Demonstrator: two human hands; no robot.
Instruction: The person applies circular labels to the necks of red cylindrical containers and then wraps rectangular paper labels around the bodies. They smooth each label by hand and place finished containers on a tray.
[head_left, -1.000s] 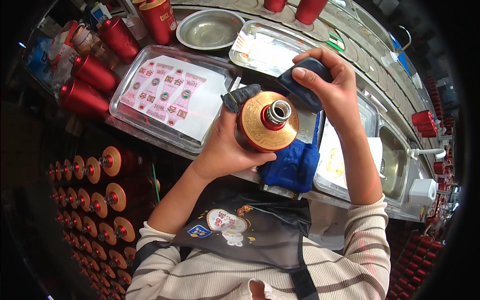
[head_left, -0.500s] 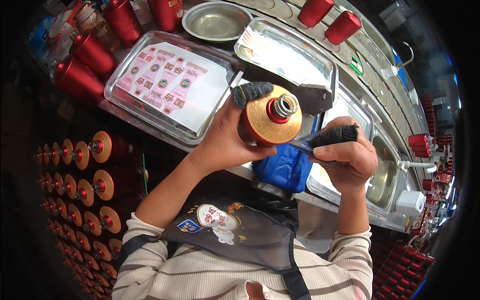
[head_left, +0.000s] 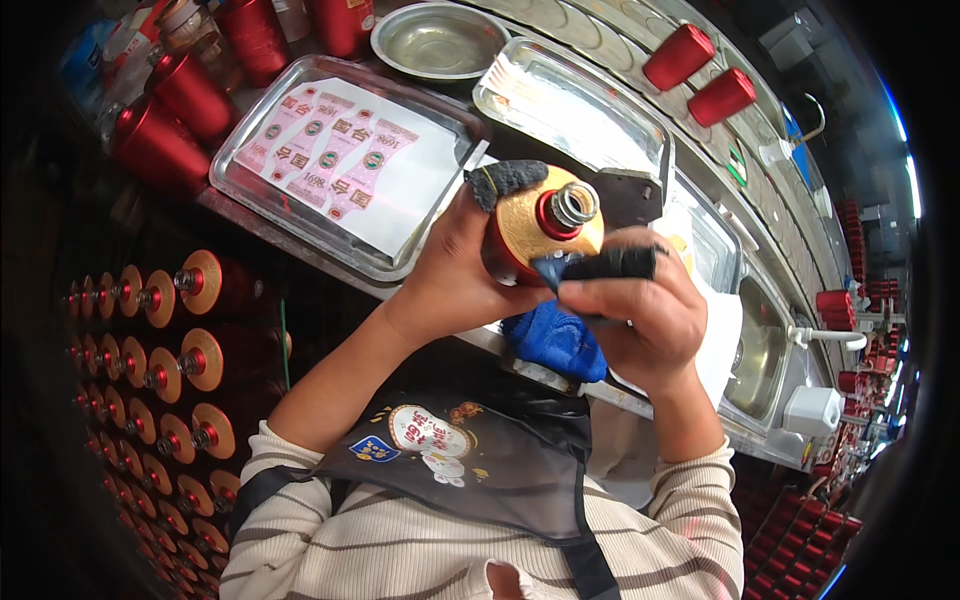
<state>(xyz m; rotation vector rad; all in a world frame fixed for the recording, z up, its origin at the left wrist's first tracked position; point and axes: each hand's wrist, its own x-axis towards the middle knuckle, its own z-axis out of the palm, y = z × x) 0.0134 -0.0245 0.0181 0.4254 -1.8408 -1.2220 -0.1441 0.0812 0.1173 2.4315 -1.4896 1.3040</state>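
My left hand (head_left: 445, 255) is wrapped around a red bottle (head_left: 520, 225) with a gold shoulder. The bottle's bare threaded neck tilts up towards the right. Black fabric covers one finger of that hand. Closed in a pinch, my right hand (head_left: 655, 315) grips a flat grey-blue piece like a scraper (head_left: 549, 270), its tip at the near edge of the gold shoulder. Black fabric also covers the right index finger, which is slightly blurred. Most of the scraper is hidden by the fingers. Below the bottle lies a blue cloth (head_left: 555, 340).
A metal tray (head_left: 300, 70) holds a white sheet with pink labels. Behind stand a metal bowl (head_left: 440, 40) and another tray (head_left: 570, 95). Red bottles (head_left: 165, 150) crowd the far left; racked bottles (head_left: 205, 360) fill the lower left. A sink (head_left: 760, 350) and conveyor (head_left: 760, 160) lie right.
My right hand has moved left, bringing the scraper onto the bottle's shoulder. The left hand keeps its hold on the bottle. Red bottles on the conveyor have shifted right.
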